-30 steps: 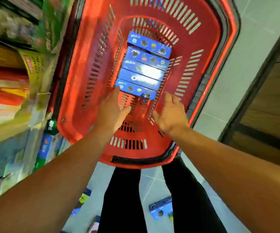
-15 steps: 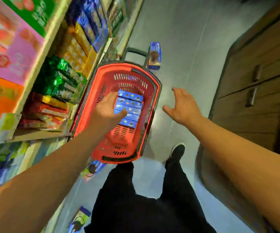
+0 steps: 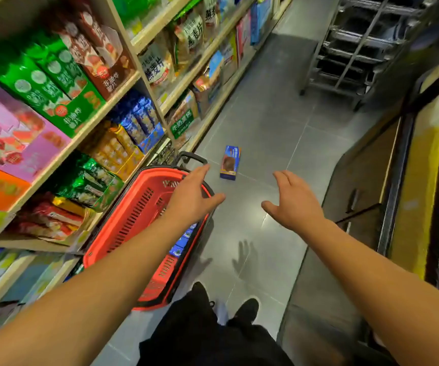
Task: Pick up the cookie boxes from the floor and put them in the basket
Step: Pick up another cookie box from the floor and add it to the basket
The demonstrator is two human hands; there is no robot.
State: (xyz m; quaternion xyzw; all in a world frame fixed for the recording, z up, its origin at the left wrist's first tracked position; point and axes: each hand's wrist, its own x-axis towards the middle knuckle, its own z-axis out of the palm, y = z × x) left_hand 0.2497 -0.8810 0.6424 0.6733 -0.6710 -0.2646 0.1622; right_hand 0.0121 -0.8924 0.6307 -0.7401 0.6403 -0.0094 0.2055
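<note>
A red plastic basket (image 3: pixel 131 215) stands on the grey tiled floor by the shelves, its black handle at the far end. Blue cookie boxes (image 3: pixel 182 243) lie inside it, mostly hidden by my left forearm. One blue cookie box (image 3: pixel 230 162) with a brown cookie picture lies on the floor just beyond the basket. My left hand (image 3: pixel 190 198) hovers over the basket's far right rim, fingers spread, holding nothing. My right hand (image 3: pixel 292 200) is held out over bare floor to the right of the basket, open and empty. Both hands are well short of the floor box.
Shelves (image 3: pixel 112 107) packed with snack bags and boxes run along the left side. A metal rack on wheels (image 3: pixel 350 51) stands at the far right of the aisle. Dark wooden cabinets (image 3: pixel 366 180) line the right. My legs and black shoes (image 3: pixel 247 307) are below.
The view has risen and pulled back from the basket. Both hands left the basket's inside and lifted; the right swung out over the floor. The floor box beyond the basket came into view.
</note>
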